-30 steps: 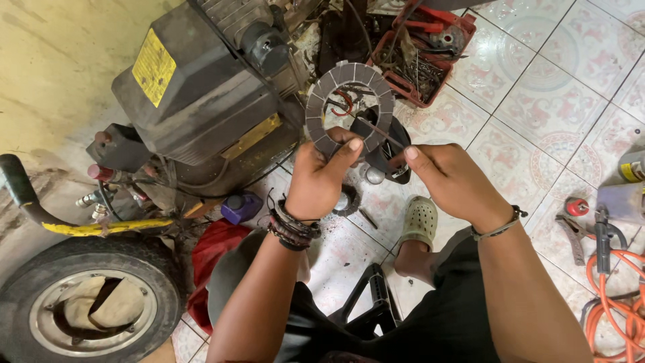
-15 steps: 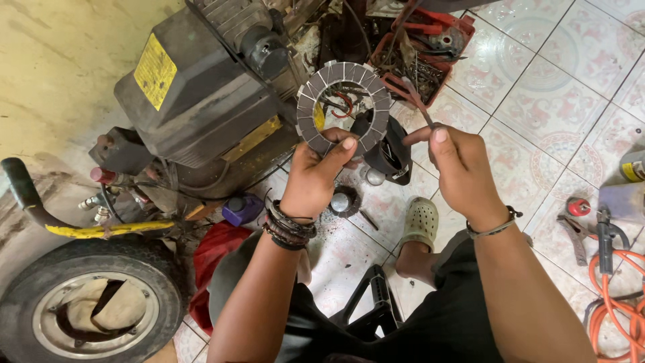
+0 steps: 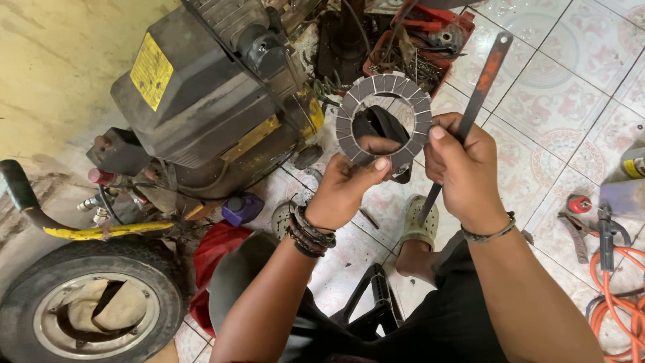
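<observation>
Head view, looking down over both forearms: the left hand (image 3: 346, 185) holds up a grey ring-shaped friction disc (image 3: 383, 119), a flat plate with segmented pads round its face and a wide round hole in the middle. Its fingers are clenched on the lower rim, the thumb (image 3: 376, 163) pressed across the front of the ring and the other fingers behind it. The disc stands upright in the air above the tiled floor (image 3: 537, 128), face towards the camera, just in front of the dark engine (image 3: 208, 101) with the yellow label.

The right hand (image 3: 463, 171) is closed around a long flat metal strip (image 3: 474, 111), dark with an orange-red patch near its top end. The strip runs slantwise up and to the right from the fist, and its lower end shows below the hand. The right thumb lies just beside the disc's right edge; whether it touches the rim, I cannot tell.

Beaded bracelets (image 3: 309, 232) ring the left wrist, a thin band (image 3: 487, 235) the right. Below the hands a foot in a pale green clog (image 3: 420, 222) rests on the tiles. A red tool tray (image 3: 430, 37) sits beyond the disc, a rubber tyre (image 3: 94, 309) at lower left, an orange hose (image 3: 615, 302) at the right edge.
</observation>
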